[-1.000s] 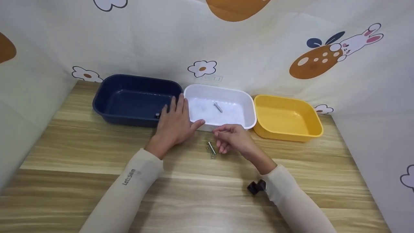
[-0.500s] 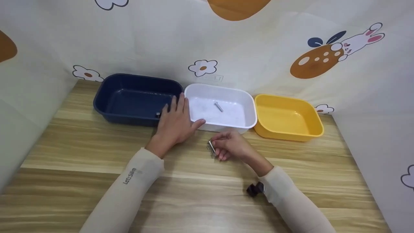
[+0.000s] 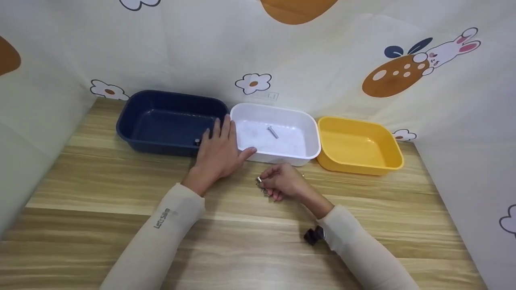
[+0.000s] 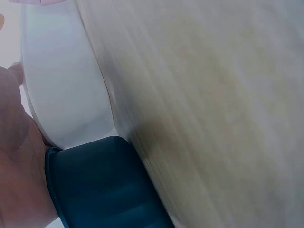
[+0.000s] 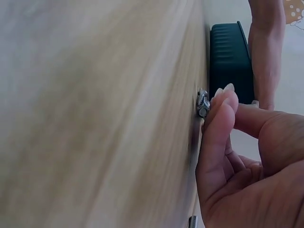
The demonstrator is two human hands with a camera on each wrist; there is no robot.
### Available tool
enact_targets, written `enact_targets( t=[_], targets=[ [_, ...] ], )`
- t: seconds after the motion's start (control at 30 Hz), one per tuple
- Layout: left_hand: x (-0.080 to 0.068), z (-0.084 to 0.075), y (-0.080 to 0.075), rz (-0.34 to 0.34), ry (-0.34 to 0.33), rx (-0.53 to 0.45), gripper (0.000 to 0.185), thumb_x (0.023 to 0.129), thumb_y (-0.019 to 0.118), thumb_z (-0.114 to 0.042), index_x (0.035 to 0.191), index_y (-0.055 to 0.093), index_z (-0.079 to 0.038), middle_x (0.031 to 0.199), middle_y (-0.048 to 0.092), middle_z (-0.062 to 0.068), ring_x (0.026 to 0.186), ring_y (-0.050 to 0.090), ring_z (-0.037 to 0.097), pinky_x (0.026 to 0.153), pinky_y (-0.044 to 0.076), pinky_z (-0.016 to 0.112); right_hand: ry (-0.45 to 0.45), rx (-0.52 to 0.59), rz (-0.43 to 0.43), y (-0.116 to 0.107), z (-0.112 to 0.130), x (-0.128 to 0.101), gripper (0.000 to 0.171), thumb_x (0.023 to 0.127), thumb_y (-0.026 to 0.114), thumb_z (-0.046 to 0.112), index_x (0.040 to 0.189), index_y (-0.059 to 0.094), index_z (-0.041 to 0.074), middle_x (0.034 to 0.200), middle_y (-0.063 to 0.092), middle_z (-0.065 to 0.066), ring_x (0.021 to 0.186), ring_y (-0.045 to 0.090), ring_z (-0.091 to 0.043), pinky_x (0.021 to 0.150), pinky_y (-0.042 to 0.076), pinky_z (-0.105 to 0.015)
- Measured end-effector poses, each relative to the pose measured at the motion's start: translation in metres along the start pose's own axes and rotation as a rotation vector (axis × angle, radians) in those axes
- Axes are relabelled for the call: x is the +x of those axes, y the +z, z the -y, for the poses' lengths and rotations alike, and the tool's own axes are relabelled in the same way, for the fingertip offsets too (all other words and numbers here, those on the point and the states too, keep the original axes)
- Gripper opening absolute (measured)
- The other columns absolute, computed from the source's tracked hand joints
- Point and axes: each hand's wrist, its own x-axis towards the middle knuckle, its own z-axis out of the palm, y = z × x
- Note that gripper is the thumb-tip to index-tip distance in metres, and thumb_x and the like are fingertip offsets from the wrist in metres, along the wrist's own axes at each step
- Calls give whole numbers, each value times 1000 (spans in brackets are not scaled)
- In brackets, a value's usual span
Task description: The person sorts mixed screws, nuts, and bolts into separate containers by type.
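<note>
Metal screws point(image 3: 263, 187) lie on the wooden table point(image 3: 100, 181), just in front of the white bin point(image 3: 310, 151), and in the head view the right hand point(image 3: 282, 183) sits right over them. Its fingers curl down and its fingertips meet at the left end of the little pile, where one screw head shows beside them at the knuckles; it looks pinched, though the contact itself is too small to be sure of. The screws lie on the hand's left, toward the other arm, with their long axis running roughly away from the person. The left hand point(image 3: 219, 151) rests flat, fingers straight, across the near rims where the blue bin point(image 3: 133, 117) and the white bin touch; it holds nothing. One screw point(image 3: 272, 132) already lies in the white bin, and a small dark piece point(image 3: 197, 141) in the blue bin. The yellow bin point(image 3: 397, 161) stands to the right.

The left wrist view shows only the palm point(image 4: 19, 156) against the white bin point(image 4: 61, 85) wall and the blue bin point(image 4: 95, 185) wall, with the table point(image 4: 218, 114) beside them.

The right wrist view shows the fingertips point(image 5: 223, 102) closed together against a screw point(image 5: 203, 103) that lies on the table point(image 5: 95, 114), its head poking out just past the nails. A second screw point(image 5: 192, 221) lies lower at the frame edge. The right hand is plainly the nearer one.
</note>
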Motion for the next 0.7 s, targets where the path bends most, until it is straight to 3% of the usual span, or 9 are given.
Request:
enact_targets(
  t=[0.23, 0.7],
  targets=[
    [0, 1, -2, 24, 2, 1, 105, 88, 25, -79, 155, 8, 1, 163, 2, 18, 149, 6, 40, 117, 15, 58, 7, -84, -39, -1, -1, 1, 9, 90, 66, 7, 88, 71, 1, 51, 59, -4, 37, 51, -8, 36, 44, -21],
    [0, 1, -1, 11, 2, -5, 105, 89, 27, -79, 155, 9, 1, 163, 2, 18, 148, 6, 40, 117, 14, 58, 6, 2, -3, -3, -2, 1, 16, 96, 59, 9, 95, 70, -2, 55, 60, -5, 42, 58, -11, 40, 50, -24]
  ],
)
